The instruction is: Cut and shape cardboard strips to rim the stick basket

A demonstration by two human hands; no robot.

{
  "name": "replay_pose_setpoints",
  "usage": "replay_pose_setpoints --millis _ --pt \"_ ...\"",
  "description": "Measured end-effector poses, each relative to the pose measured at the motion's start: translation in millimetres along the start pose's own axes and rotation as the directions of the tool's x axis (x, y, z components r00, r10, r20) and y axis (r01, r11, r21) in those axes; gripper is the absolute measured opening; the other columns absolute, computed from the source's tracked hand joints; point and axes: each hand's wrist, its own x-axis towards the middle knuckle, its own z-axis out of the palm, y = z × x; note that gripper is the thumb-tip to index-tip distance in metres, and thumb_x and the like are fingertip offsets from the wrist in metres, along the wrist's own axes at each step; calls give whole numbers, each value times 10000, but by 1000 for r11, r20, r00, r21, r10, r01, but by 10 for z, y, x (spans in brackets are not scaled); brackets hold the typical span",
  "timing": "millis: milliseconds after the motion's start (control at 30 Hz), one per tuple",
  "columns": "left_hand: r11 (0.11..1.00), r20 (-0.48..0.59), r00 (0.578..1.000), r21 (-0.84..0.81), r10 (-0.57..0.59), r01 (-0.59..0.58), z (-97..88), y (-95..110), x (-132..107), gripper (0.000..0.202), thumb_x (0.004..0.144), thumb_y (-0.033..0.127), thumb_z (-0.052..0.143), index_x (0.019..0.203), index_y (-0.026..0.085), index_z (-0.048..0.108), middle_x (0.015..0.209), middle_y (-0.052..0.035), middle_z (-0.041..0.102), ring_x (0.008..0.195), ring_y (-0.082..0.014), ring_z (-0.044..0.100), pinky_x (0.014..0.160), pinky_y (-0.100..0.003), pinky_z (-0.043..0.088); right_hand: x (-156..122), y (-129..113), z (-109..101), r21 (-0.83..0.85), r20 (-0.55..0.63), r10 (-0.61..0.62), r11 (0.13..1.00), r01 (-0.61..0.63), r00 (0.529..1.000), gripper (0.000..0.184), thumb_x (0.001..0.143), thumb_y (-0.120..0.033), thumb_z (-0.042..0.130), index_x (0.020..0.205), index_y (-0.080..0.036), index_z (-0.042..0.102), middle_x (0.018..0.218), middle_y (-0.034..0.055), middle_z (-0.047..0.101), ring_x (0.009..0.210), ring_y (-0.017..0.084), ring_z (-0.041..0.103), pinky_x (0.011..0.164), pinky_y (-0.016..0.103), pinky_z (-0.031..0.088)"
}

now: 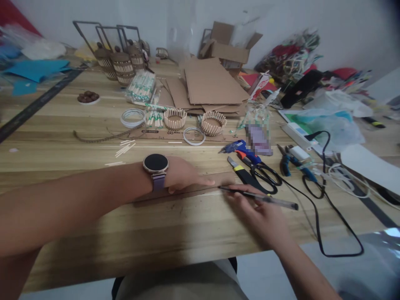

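My left hand (pixel 184 175) lies flat, fingers stretched out, pressing down a long narrow cardboard strip (pixel 175 195) on the wooden table (pixel 93 233). A dark round watch (pixel 155 163) sits on that wrist. My right hand (pixel 259 210) is closed around a thin pen (pixel 259 196), its tip touching the strip's right end just beyond my left fingertips.
Right of my hands lie black scissors (pixel 264 175), a yellow-black utility knife (pixel 240 171), a blue glue gun (pixel 239 148), pliers (pixel 289 160) and a black cable (pixel 318 221). Farther back are small stick baskets (pixel 175 118), tape rings (pixel 193 136), cardboard sheets (pixel 212 85) and boxes.
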Motion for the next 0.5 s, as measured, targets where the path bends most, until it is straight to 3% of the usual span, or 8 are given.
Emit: replay_pose_setpoints --millis 167,267,400,500 --pt "998 39 998 43 -39 37 -96 91 -43 1299 508 -171 742 1492 539 279 915 21 765 610 -185 593 590 -249 381 -38 202 -324 -175 -110 120 975 -138 987 247 859 -414 568 935 -238 723 833 50 782 671 233 725 521 313 552" --pt "999 23 999 31 -42 41 -91 86 -38 1297 500 -176 756 1482 539 302 921 36 768 613 -185 601 605 -255 390 -57 188 -429 -151 -167 137 975 -163 976 265 876 -430 561 993 -239 703 793 42 781 726 243 738 549 311 555" --pt "999 -50 998 5 -39 39 -17 38 -22 1219 482 -161 769 1428 525 424 818 82 758 514 -140 542 587 -238 374 111 78 -401 -280 -163 -15 959 -31 986 275 915 -381 531 1094 -239 685 893 50 777 833 253 729 718 353 560" --pt "997 -236 969 -23 -74 71 43 36 -78 1021 507 -120 779 1334 444 580 653 102 706 445 -119 474 549 -228 348 428 -6 -229 -477 36 -136 868 137 990 341 900 -258 497 1186 -184 668 985 109 755 882 277 699 765 367 521"
